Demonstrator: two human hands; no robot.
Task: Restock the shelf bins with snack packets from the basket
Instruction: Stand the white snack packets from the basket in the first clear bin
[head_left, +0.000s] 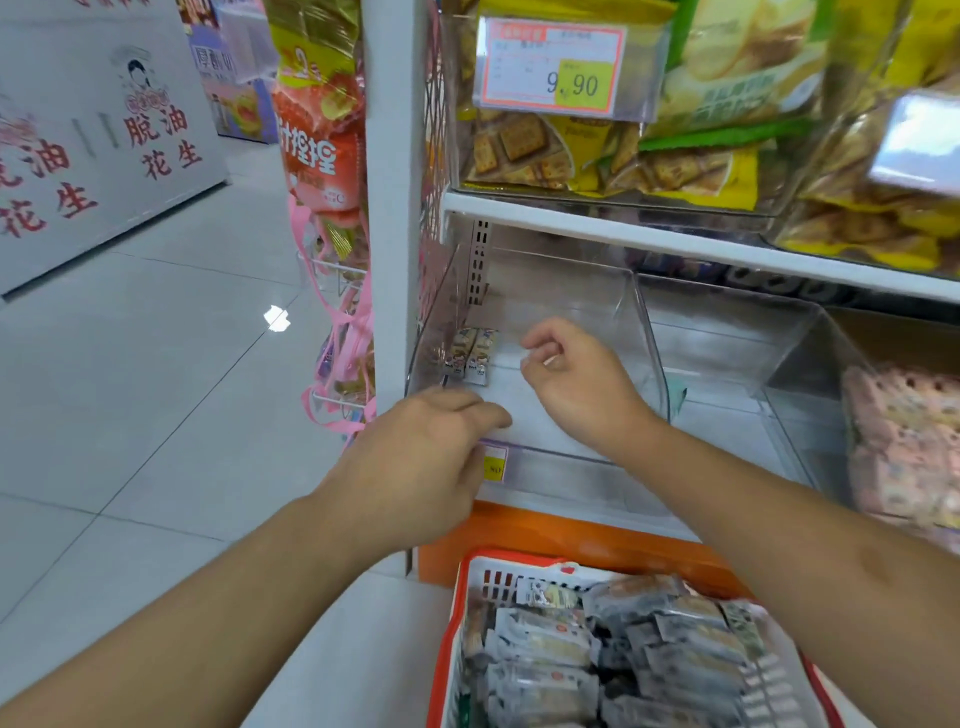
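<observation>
Nearest the camera sits a red-rimmed basket (613, 654) on the pale tiled floor (156, 364), heaped with grey and cream snack packets (550, 649). Just beyond the basket runs the orange base (571, 540) of the white shelf unit. Above the basket, the left hand (421, 457) reaches to the front lip of the clear bin (644, 332), its fingers laid fairly straight along the edge near a yellow price tag (493, 467); its grip holds nothing that shows. The right hand (576, 379) hangs inside that bin with fingers curled inward (whether something small is pinched there I cannot tell). Two packets in the bin (470, 356) lie side by side in its far left corner, apart from both hands. Right of the bin stands another clear bin with pink packets (904, 447). Over the bin, the upper shelf (675, 234) carries yellow cracker bags (597, 156) behind a price label (556, 65) reading 9.90. Left of the bin, bagged snacks (317, 104) hang on the shelf end; farther off stands a white display with red characters (104, 145).
</observation>
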